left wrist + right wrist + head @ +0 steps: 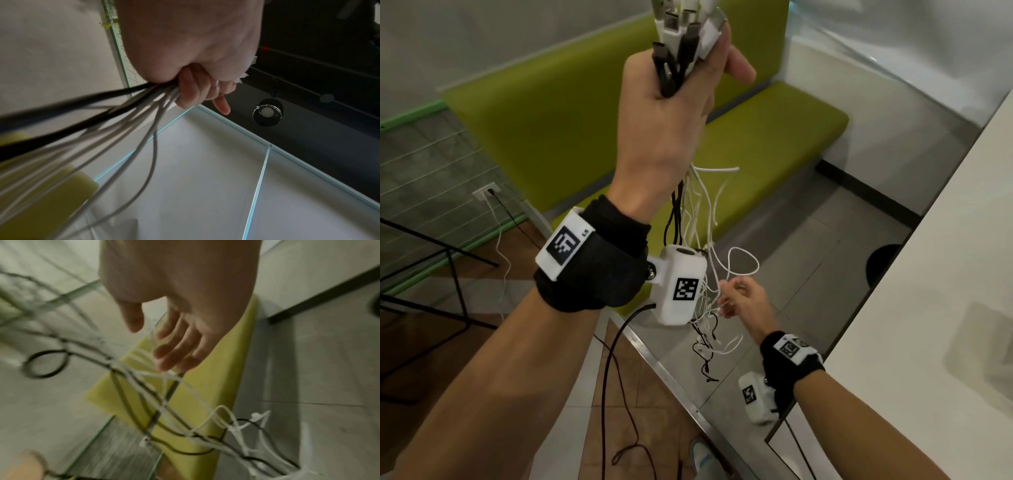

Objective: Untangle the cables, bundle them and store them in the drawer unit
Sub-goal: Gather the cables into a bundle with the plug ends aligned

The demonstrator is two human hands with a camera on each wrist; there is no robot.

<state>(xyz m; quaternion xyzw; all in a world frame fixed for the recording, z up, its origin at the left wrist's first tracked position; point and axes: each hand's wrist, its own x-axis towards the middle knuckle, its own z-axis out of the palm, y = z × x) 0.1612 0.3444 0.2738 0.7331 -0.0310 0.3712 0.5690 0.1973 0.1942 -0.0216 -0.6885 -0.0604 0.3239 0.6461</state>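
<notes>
The cables (690, 219) hang in the air as one mixed bunch, black and white strands together, gripped near their plug ends by the left hand (671, 113), which is raised high in front of the green bench (774, 137). The plugs (685, 31) stick up out of the top of that fist; at least eight connectors show there, some white and some black, though the upper ones are cut off by the frame edge and an exact count cannot be made. In the left wrist view the fingers (191, 91) are curled tight round the strands, which leave the fist (185, 48) as two thick black leads and roughly half a dozen pale ones (123, 123).

Below the fist the strands fall past the left wrist camera (681, 284) and spread into loose loops and a tangle low down, above the grey floor (808, 246).

The right hand (743, 298) is low, just beside the hanging tangle. In the right wrist view its fingers (174, 347) are loosely bent and spread, the thumb apart from them, with thin white strands (156, 373) at the fingertips; the picture is blurred, so whether it pinches one cannot be told. The loose ends (257, 426) trail below it, black and white crossed over one another.

A white table (928, 308) stands to the right.
</notes>
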